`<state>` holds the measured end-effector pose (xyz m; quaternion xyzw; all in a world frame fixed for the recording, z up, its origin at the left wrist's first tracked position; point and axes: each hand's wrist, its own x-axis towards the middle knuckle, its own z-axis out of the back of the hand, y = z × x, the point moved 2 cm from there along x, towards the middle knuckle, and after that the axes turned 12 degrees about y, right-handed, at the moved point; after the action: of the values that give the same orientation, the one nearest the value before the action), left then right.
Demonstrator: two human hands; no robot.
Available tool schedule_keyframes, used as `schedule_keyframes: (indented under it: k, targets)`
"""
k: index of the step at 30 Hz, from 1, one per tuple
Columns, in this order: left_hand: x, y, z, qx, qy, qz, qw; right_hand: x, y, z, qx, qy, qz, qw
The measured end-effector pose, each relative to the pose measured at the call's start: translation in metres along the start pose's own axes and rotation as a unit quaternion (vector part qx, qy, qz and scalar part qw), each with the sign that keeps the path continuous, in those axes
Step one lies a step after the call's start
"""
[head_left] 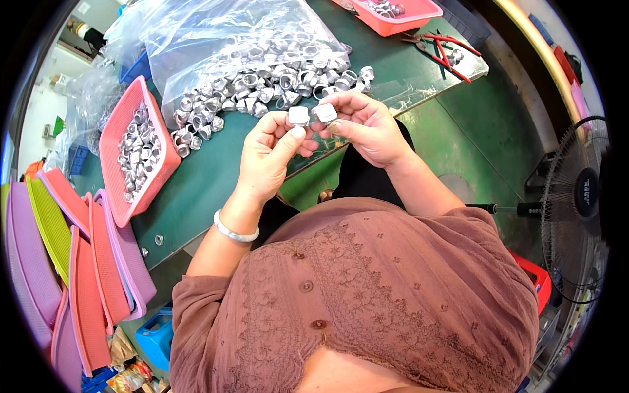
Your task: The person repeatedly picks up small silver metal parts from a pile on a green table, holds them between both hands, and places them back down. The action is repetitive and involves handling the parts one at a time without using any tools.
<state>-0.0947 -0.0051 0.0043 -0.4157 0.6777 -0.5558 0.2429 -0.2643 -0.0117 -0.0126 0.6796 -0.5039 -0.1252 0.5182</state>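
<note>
Close together over the front edge of the green table, both my hands pinch a metal ring each. My left hand [267, 149] holds a silver ring [299, 116] with a flat square top between thumb and fingers. In my right hand [367, 128] is a similar silver ring [325, 112], its square face turned up beside the first. The two rings nearly touch; their bands are mostly hidden by my fingers. Just beyond lies a heap of silver rings [249, 85], partly under a clear plastic bag [196, 39].
A pink basket [168, 154] of rings stands at the left, near stacked coloured baskets [85, 262]. Another pink basket [400, 25] and red-handled pliers [445, 56] lie at the far right of the table [190, 196]. A fan [576, 196] stands on my right.
</note>
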Motion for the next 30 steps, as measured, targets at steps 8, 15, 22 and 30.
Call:
schedule_keyframes:
  k: [8, 15, 22, 30]
  targets:
    - [-0.006, -0.004, -0.002, -0.025, 0.009, -0.006, 1.000, 0.000, -0.002, -0.003, -0.032, 0.040, 0.023, 0.998]
    - [-0.009, -0.004, -0.002, -0.035, 0.009, -0.005, 0.999, 0.000, 0.001, -0.010, -0.064, 0.053, 0.044, 0.996]
    - [-0.011, -0.004, -0.002, 0.002, 0.004, -0.020, 1.000, 0.000, -0.001, -0.013, -0.076, 0.046, 0.042, 0.995]
    - [-0.013, -0.001, -0.003, 0.004, -0.020, 0.013, 1.000, 0.001, -0.001, -0.016, -0.090, 0.034, 0.030, 0.995]
